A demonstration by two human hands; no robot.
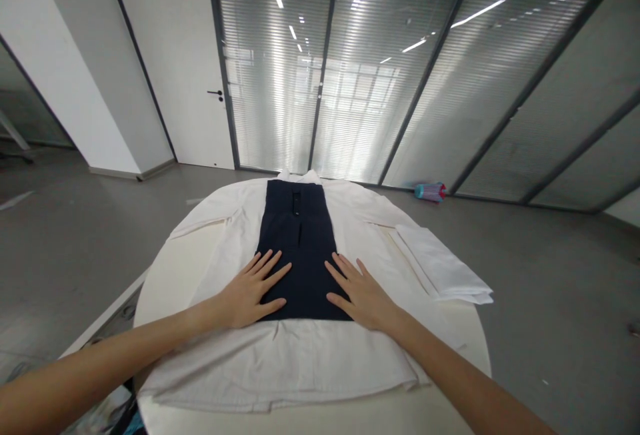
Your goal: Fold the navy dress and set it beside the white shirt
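A white shirt (pixel 300 361) lies spread out on a round white table, its collar at the far edge and its hem toward me. On its middle rests a folded dark navy garment (pixel 305 275), long and narrow, with a short buttoned placket near its far end. My left hand (pixel 253 291) lies flat on the navy cloth's left edge, fingers spread. Opposite it, my right hand (pixel 363 291) presses flat on the right edge, its fingers apart too. Neither hand holds anything.
The round table (pixel 175 275) shows around the shirt. Folded white cloth (pixel 440 265) hangs over its right edge. A blue and red striped item (pixel 430 192) lies on the floor by the glass partition (pixel 350 108). A white door (pixel 175 55) stands beyond, at left.
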